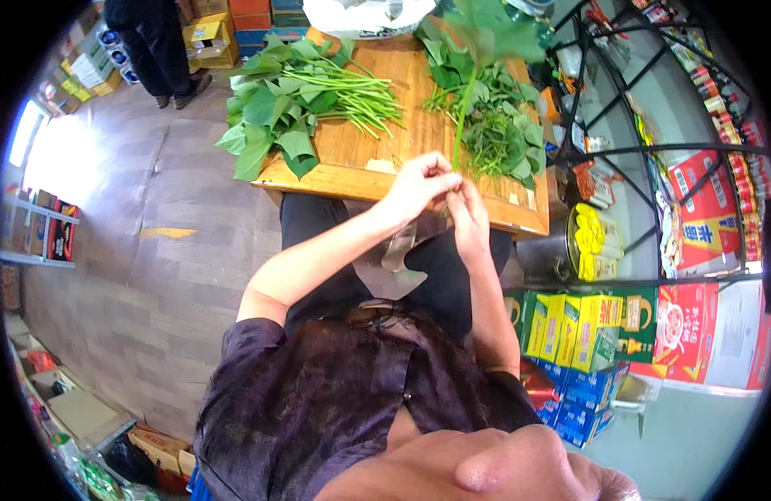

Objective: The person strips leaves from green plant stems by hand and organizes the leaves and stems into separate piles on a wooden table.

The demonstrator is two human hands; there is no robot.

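Note:
My left hand (421, 186) pinches the lower end of a long green leaf stalk (463, 119) above the near edge of a wooden table (416, 69). The stalk stands up, with a broad green leaf (492, 31) at its top, somewhat blurred. My right hand (471, 216) has its fingertips at the same stalk end, touching or nearly touching my left fingers. On the table's left lies a bunch of leafy stalks (310, 100), cut ends pointing right. A looser heap of leaves and thin trimmings (498, 131) lies on the right.
A white plastic bag (368, 17) sits at the table's far edge. At the right are a dark metal pot (542, 250), yellow bags (589, 241), a black metal rack (648, 150) and stacked packages (573, 332). Another person (150, 47) stands at the far left near cardboard boxes (210, 41).

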